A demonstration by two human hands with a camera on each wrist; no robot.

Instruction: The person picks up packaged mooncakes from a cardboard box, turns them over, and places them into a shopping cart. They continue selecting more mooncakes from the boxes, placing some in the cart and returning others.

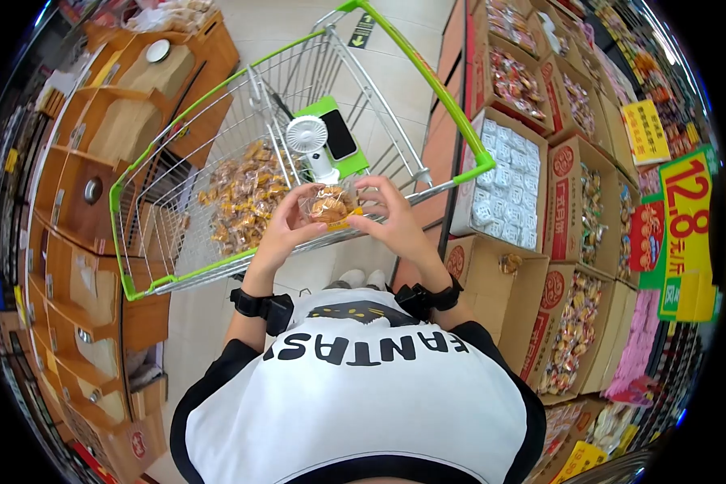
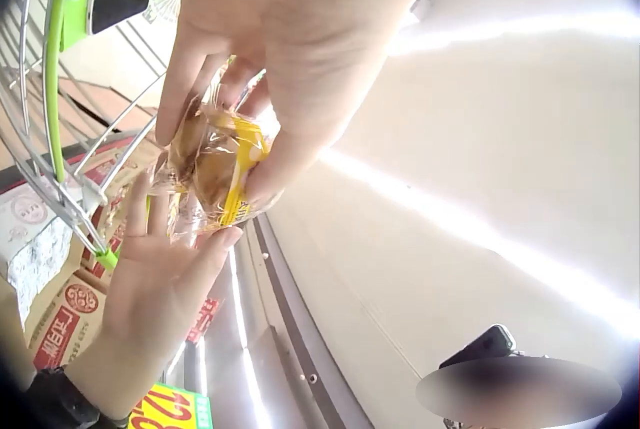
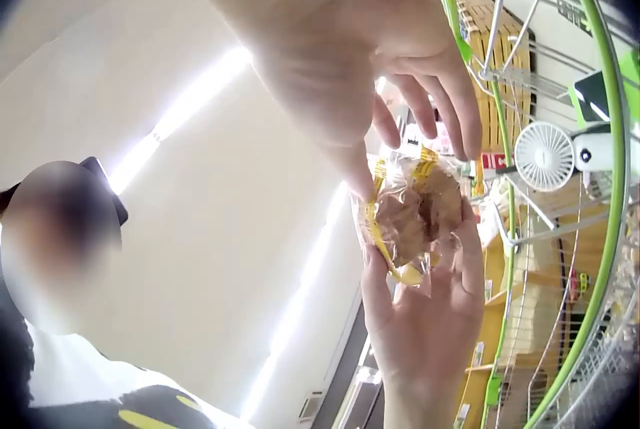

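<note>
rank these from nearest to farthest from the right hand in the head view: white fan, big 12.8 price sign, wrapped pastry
From the right hand:
1. wrapped pastry: just to its left, between the two hands
2. white fan: beyond the pastry, ahead and to the left
3. 12.8 price sign: far over on the right

pastry (image 1: 328,204): round, brown
wrapper (image 2: 243,161): clear, kinda crinkly, yellow strip
spot: up between my left hand (image 1: 289,218) and right hand (image 1: 392,214)
</note>
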